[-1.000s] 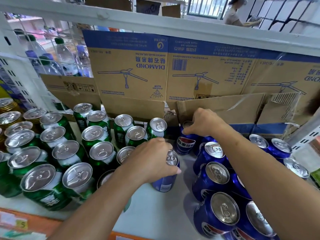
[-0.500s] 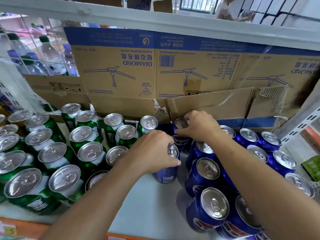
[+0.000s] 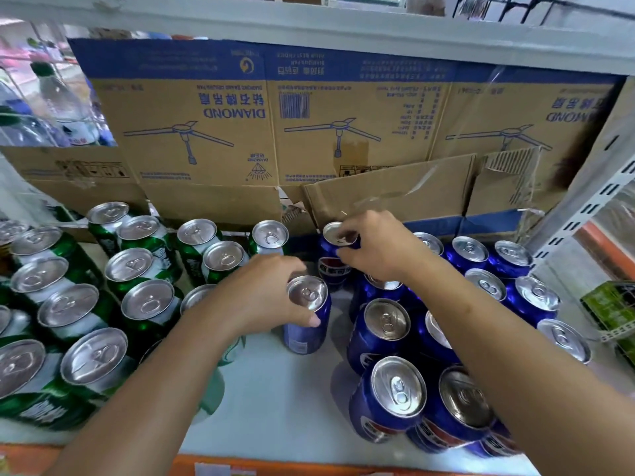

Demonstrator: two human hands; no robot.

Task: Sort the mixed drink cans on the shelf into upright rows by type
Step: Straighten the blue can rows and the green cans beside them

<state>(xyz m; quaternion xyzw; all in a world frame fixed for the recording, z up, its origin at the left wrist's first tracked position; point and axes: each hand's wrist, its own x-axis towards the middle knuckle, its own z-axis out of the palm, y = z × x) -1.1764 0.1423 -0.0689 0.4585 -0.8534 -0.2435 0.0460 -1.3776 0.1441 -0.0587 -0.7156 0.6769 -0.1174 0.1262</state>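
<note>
The pale shelf [image 3: 275, 407] is carrying upright green cans [image 3: 147, 304] left of the left hand [image 3: 261, 297], upright blue cans [image 3: 388, 324] under and right of the right hand [image 3: 374, 249], and a cardboard box [image 3: 206, 139] standing beyond both hands.

Bright even light, wide-angle edge warp

Both forearms are bare and extended forward, converging. Left hand [image 3: 261, 297] is palm down, fingers and thumb curled round the front can [image 3: 307, 317]. Right hand [image 3: 378, 249], just beyond and right of it, pinches the rear can [image 3: 330, 264] at the rim.
</note>
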